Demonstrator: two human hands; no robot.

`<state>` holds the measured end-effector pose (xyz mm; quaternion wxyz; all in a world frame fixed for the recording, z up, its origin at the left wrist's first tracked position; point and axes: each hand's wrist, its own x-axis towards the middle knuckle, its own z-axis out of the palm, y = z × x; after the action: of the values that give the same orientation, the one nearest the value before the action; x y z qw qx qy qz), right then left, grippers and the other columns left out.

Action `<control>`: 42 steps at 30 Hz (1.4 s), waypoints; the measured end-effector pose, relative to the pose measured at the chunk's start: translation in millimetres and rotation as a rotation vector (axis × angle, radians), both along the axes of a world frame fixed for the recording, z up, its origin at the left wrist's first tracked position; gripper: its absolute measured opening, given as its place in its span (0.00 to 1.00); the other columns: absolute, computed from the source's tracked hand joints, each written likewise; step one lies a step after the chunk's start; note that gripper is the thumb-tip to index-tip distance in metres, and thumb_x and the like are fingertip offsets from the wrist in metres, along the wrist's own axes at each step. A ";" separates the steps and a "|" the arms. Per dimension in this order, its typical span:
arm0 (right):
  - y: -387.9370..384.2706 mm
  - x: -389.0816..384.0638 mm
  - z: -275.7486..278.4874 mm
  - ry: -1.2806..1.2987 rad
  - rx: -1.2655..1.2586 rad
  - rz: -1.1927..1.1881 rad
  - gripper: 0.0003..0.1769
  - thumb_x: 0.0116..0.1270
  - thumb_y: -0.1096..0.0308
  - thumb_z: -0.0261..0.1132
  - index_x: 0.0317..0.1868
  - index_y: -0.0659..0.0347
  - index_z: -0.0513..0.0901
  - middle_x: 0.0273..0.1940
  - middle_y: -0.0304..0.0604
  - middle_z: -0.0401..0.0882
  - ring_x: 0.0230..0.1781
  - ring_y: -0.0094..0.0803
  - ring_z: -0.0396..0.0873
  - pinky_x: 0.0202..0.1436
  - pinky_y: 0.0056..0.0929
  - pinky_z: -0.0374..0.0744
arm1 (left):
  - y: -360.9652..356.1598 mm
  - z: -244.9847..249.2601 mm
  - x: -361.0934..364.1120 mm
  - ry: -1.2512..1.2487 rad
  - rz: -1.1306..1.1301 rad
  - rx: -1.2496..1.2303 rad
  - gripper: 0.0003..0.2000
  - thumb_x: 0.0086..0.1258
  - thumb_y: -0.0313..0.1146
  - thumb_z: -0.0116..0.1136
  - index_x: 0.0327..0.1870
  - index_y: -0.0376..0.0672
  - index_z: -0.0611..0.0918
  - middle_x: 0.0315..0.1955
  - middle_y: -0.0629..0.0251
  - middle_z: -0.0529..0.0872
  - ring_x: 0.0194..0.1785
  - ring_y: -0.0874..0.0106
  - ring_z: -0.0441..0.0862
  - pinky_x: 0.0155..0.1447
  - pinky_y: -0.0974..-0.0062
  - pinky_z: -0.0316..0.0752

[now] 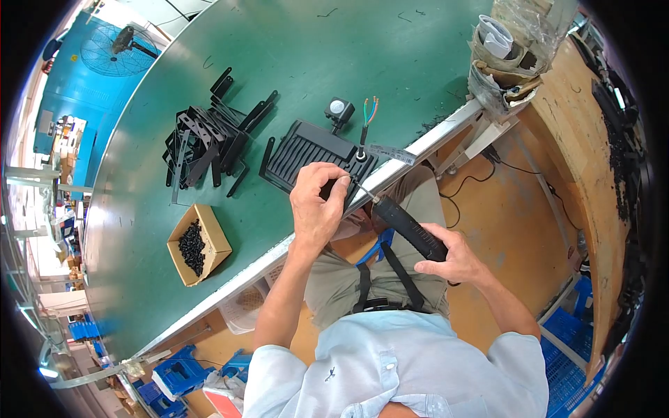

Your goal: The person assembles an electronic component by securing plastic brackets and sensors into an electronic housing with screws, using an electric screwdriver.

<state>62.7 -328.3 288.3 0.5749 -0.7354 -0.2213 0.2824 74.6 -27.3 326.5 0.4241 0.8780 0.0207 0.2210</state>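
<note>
One L hand (pixel 319 209) pinches, item unclear, at black lamp housing (pixel 306 155); R hand (pixel 456 258) curls round driver (pixel 408 224); prob. screwing step; next needs straight tip.

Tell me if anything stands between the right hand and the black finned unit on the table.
Nothing loose is visible there. The right hand holds the black driver, whose shaft crosses the table's pale edge toward the finned unit. The left hand's fingertips are right by the shaft's tip, beside the unit.
</note>
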 end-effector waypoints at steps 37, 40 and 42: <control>5.6 -4.9 -20.2 0.039 0.068 -0.064 0.44 0.56 0.58 0.85 0.70 0.64 0.78 0.38 0.32 0.77 0.37 0.22 0.75 0.43 0.25 0.75 | -10.5 10.9 7.3 0.056 0.064 0.121 0.03 0.64 0.23 0.69 0.37 0.38 0.89 0.45 0.62 0.85 0.51 0.60 0.78 0.57 0.63 0.74; 5.2 -4.7 -21.1 0.019 0.065 -0.060 0.44 0.56 0.58 0.85 0.71 0.64 0.78 0.39 0.32 0.78 0.37 0.22 0.75 0.44 0.24 0.76 | -10.9 14.5 8.1 0.078 0.064 0.118 0.03 0.63 0.24 0.70 0.37 0.38 0.89 0.44 0.62 0.86 0.51 0.60 0.78 0.57 0.62 0.74; 5.4 -5.6 -21.3 0.029 0.068 -0.065 0.44 0.56 0.58 0.85 0.71 0.64 0.78 0.39 0.32 0.78 0.37 0.22 0.75 0.44 0.24 0.76 | -8.3 15.2 9.1 0.090 0.053 0.128 0.03 0.63 0.24 0.70 0.36 0.38 0.90 0.44 0.62 0.86 0.52 0.60 0.78 0.58 0.62 0.74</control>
<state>57.1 -322.9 267.0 0.6118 -0.7179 -0.1983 0.2665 83.7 -35.6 341.7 0.3596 0.9116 0.0486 0.1934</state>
